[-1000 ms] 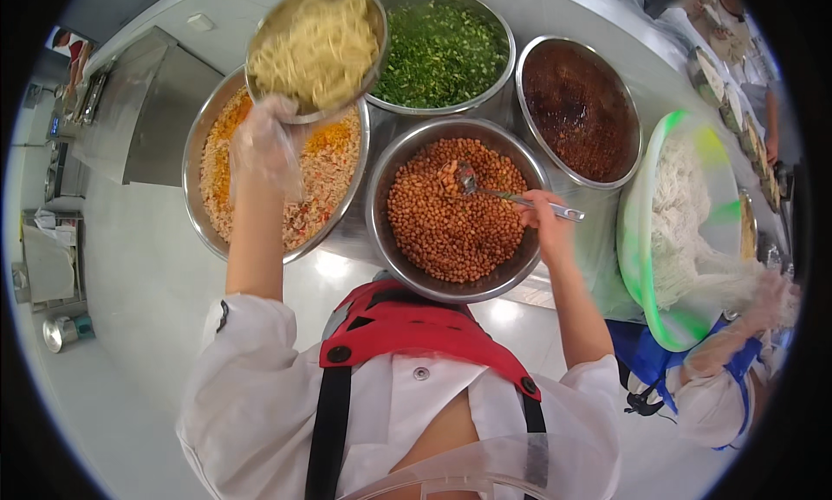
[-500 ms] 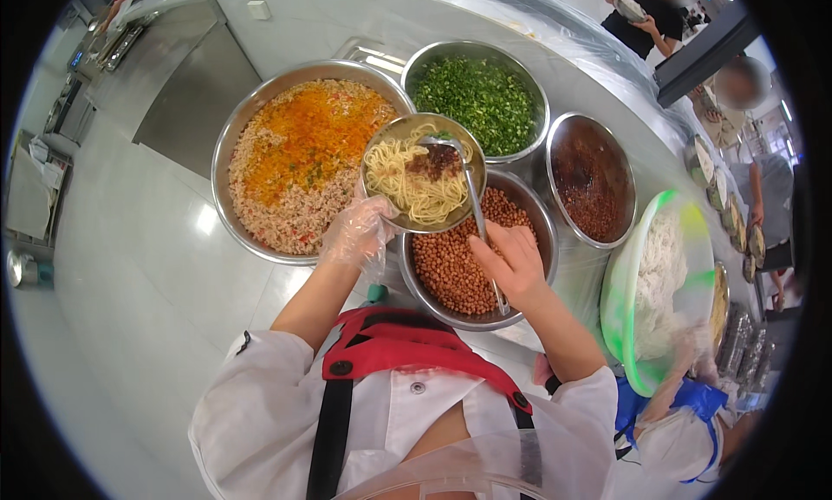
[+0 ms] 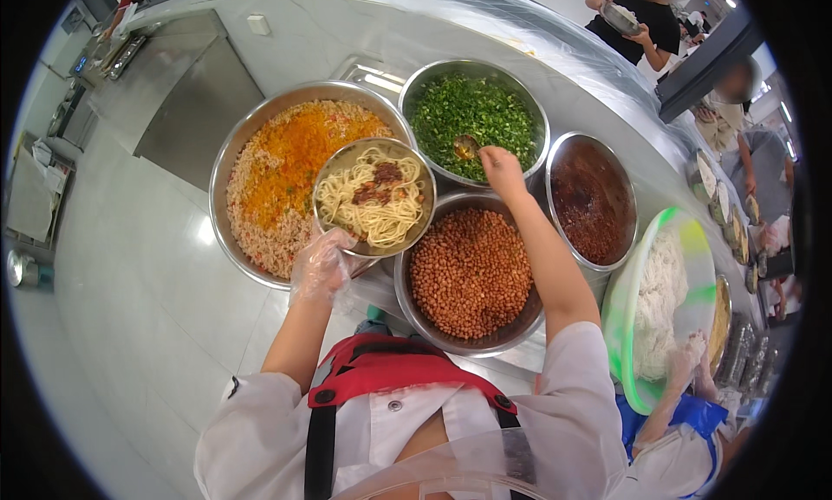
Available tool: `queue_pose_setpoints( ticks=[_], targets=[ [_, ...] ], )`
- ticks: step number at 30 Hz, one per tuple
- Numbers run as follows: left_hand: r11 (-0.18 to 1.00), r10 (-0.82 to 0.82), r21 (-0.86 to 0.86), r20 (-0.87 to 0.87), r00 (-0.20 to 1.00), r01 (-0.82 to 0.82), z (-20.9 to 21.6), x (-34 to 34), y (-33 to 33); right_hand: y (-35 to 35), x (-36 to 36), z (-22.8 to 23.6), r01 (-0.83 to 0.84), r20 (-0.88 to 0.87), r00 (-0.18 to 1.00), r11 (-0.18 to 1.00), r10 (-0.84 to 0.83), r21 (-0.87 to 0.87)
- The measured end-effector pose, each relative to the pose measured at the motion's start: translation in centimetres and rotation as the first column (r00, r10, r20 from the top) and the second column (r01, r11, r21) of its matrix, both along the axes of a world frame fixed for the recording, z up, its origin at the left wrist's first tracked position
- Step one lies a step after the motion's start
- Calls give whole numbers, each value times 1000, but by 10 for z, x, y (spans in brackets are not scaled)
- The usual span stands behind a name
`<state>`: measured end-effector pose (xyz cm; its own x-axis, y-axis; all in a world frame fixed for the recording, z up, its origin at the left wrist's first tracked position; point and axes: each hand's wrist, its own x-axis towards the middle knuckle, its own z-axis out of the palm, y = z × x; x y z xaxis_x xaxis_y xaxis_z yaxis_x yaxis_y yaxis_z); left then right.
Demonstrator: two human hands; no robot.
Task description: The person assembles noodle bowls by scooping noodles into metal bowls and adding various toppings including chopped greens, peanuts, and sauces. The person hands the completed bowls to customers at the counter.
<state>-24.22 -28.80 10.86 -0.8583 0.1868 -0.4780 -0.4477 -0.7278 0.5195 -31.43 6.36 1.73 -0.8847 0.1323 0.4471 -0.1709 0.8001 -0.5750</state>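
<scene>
My left hand [image 3: 320,262], in a clear plastic glove, grips the near rim of a metal bowl [image 3: 419,225]. Noodles [image 3: 368,212] fill this bowl, topped with a patch of dark brown sauce [image 3: 387,176]. The bowl is held over the edge of a large basin of pale minced food [image 3: 282,243] with orange seasoning. My bare right hand [image 3: 505,172] is closed on a metal spoon [image 3: 465,146] above a basin of chopped greens [image 3: 485,93]. Its handle is mostly hidden by my hand. Below my right forearm stands a basin of brown peanut-like pieces [image 3: 472,270].
To the right are a basin of dark red-brown sauce [image 3: 592,197] and a green-rimmed tub [image 3: 620,327] of white noodle-like strands. A co-worker's gloved hand [image 3: 685,361] is at that tub. Across the plastic-covered counter, a person in black [image 3: 641,23] holds a bowl.
My right hand has moved from the noodle bowl, where it held a spoon over the brown sauce, forward to the greens. My left hand has shifted the bowl left and slightly nearer.
</scene>
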Motion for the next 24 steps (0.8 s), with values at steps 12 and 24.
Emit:
queue_pose_setpoints(
  ticks=[12, 24],
  targets=[
    [987, 119, -123, 108, 987, -106, -26, -13, -19, -10, -34, -24, 287, 445, 891, 874, -92, -393],
    [996, -26, 80, -245, 969, 47, -40, -17, -13, -62, 54, 147, -10, 12, 1000, 794, 22, -608]
  ],
)
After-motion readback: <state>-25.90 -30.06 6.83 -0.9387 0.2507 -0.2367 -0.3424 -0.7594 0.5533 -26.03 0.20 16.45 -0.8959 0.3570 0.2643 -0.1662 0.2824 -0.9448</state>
